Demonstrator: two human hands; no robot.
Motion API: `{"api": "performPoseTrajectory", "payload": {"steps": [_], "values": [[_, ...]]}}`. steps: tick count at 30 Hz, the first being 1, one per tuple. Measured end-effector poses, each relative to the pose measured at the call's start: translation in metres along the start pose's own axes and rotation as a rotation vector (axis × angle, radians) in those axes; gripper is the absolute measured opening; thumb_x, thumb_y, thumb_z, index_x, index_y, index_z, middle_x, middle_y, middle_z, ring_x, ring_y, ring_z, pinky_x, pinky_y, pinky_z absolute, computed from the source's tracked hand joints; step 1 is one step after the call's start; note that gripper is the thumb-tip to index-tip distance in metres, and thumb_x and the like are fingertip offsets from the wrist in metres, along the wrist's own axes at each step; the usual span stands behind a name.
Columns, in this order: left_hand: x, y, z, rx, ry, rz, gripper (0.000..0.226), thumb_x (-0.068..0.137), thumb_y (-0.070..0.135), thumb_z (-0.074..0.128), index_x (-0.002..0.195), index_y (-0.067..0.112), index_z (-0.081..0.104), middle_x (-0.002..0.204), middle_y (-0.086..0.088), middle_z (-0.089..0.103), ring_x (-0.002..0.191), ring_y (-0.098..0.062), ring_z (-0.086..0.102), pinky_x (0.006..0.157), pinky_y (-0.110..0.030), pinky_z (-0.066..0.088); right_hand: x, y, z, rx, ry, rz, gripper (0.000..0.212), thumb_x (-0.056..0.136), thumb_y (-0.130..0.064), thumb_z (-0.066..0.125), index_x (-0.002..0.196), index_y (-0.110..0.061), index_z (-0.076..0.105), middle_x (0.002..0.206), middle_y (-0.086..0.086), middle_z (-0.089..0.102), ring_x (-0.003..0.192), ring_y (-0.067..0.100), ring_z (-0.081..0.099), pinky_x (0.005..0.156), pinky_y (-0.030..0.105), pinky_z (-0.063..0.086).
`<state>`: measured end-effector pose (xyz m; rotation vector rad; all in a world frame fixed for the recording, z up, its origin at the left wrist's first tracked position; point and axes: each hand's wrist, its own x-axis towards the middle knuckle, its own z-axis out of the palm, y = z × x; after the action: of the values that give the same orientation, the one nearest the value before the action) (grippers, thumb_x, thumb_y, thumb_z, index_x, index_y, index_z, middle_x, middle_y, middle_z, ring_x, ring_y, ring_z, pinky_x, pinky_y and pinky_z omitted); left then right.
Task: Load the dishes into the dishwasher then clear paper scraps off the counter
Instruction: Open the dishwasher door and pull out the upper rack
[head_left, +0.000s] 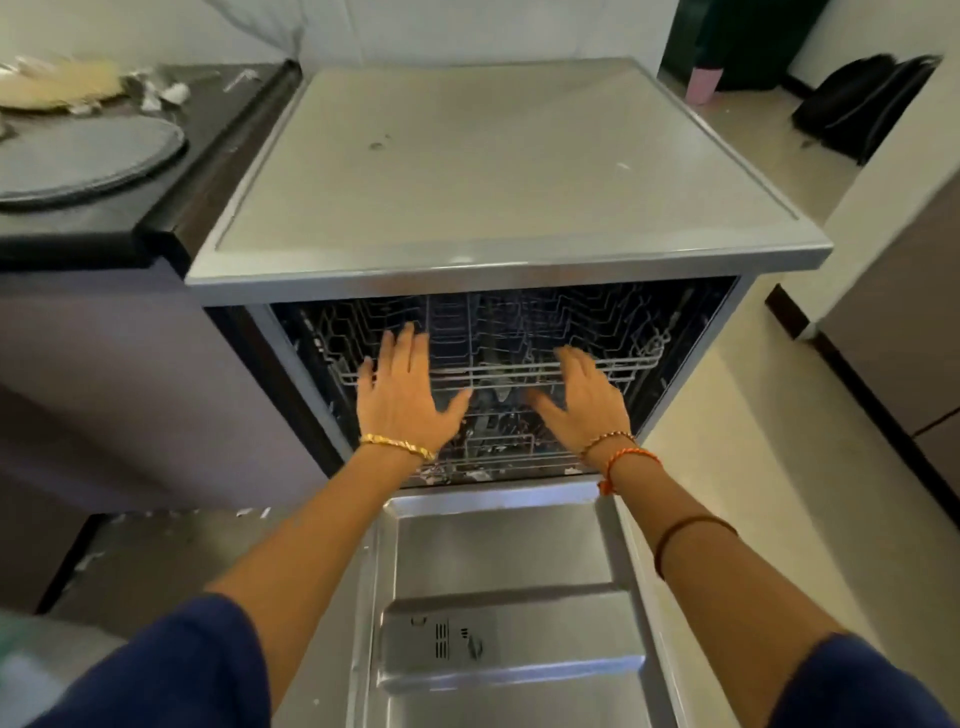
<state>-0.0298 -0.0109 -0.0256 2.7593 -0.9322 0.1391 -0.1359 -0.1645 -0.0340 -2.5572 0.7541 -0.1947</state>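
Note:
The steel dishwasher (498, 260) stands in front of me with its door (498, 545) folded down flat. Its wire upper rack (639, 358) sits inside the tub, with a lower rack (498, 447) dimly seen beneath it. My left hand (402, 395) and my right hand (582, 395) are both spread flat, palms toward the front bar of the upper rack, holding nothing. On the dark counter (93, 234) at the left lie a grey round plate (88, 156), a pale plate (62, 83) behind it, and white paper scraps (171, 96).
The dishwasher's flat grey top (483, 156) carries a few small specks. A black bag (862, 104) and a pink object (704, 83) sit on the floor at the back right. A cabinet (909, 322) stands to the right, with tiled floor between.

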Motion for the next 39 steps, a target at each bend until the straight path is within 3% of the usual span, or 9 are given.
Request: {"api": "performPoseTrajectory", "payload": {"steps": [5,8,12,16,21,24,31,35,39], "values": [[0.059,-0.016,0.063,-0.114,-0.438,-0.178,0.074,0.092,0.055,0.033,0.147,0.011,0.011,0.157,-0.007,0.004,0.144,-0.025,0.001,0.118,-0.039,0.010,0.068,0.025,0.031,-0.279,-0.208,-0.056,0.073,0.093,-0.046,0.043,0.148,-0.015,0.006,0.157,0.001,-0.002,0.144,0.018,-0.006,0.115,0.045,-0.003],[0.062,-0.039,0.092,0.149,-0.435,-0.032,0.073,0.093,0.056,0.025,0.148,0.015,0.002,0.157,-0.003,-0.006,0.144,-0.022,-0.009,0.117,-0.039,0.001,0.089,0.023,0.062,-0.265,-0.295,-0.012,0.070,0.094,-0.048,0.037,0.148,-0.014,0.007,0.157,0.001,0.002,0.144,0.018,-0.004,0.114,0.045,-0.007],[0.066,-0.057,0.113,0.117,-0.360,0.060,0.072,0.090,0.061,0.023,0.147,0.019,0.010,0.155,-0.002,0.012,0.144,-0.019,0.003,0.116,-0.041,-0.001,0.093,0.029,0.090,-0.398,-0.265,-0.025,0.072,0.091,-0.048,0.044,0.147,-0.014,0.013,0.155,0.001,0.015,0.144,0.019,0.008,0.115,0.044,-0.004],[0.075,-0.053,0.099,0.054,-0.425,0.037,0.073,0.088,0.064,0.026,0.143,0.017,0.023,0.148,-0.008,0.029,0.137,-0.026,0.026,0.114,-0.040,0.021,0.100,0.015,0.081,-0.384,-0.290,0.051,0.068,0.088,-0.044,0.053,0.143,-0.015,0.026,0.149,0.004,0.030,0.138,0.024,0.025,0.114,0.045,0.013],[0.075,-0.047,0.081,0.094,-0.629,0.030,0.086,0.082,0.073,0.016,0.142,0.014,0.030,0.147,-0.009,0.035,0.132,-0.027,0.037,0.103,-0.036,0.035,0.083,-0.001,0.080,-0.369,-0.368,0.166,0.067,0.087,-0.041,0.056,0.143,-0.017,0.027,0.149,0.003,0.028,0.139,0.023,0.022,0.110,0.051,0.020],[0.047,-0.050,0.084,0.026,-0.643,0.033,0.100,0.065,0.084,0.010,0.134,0.016,0.038,0.137,-0.008,0.047,0.123,-0.028,0.047,0.098,-0.038,0.042,0.053,0.000,0.077,-0.358,-0.381,0.187,0.066,0.088,-0.044,0.053,0.144,-0.020,0.026,0.151,0.002,0.024,0.141,0.023,0.017,0.110,0.052,0.019],[-0.029,-0.048,0.081,0.023,-0.742,0.049,0.073,0.083,0.072,0.023,0.131,0.018,0.037,0.136,-0.010,0.047,0.123,-0.030,0.045,0.104,-0.043,0.034,-0.030,0.002,0.074,-0.226,-0.395,0.240,0.050,0.096,-0.041,0.037,0.143,-0.024,0.031,0.153,0.001,0.023,0.142,0.021,0.013,0.111,0.052,0.017],[-0.068,-0.042,0.069,0.062,-0.818,0.048,0.081,0.082,0.074,0.018,0.140,0.018,0.028,0.143,-0.009,0.040,0.129,-0.030,0.040,0.109,-0.047,0.028,-0.069,0.004,0.071,-0.176,-0.417,0.275,0.040,0.097,-0.038,0.038,0.133,-0.024,0.047,0.144,0.005,0.037,0.137,0.024,0.024,0.109,0.054,0.021],[-0.099,-0.041,0.071,0.030,-0.799,0.052,0.077,0.083,0.073,0.019,0.132,0.016,0.036,0.133,-0.009,0.050,0.122,-0.028,0.046,0.109,-0.051,0.024,-0.097,0.004,0.073,-0.163,-0.416,0.282,0.038,0.096,-0.034,0.040,0.129,-0.017,0.051,0.137,0.008,0.044,0.132,0.026,0.031,0.107,0.052,0.028]]}}
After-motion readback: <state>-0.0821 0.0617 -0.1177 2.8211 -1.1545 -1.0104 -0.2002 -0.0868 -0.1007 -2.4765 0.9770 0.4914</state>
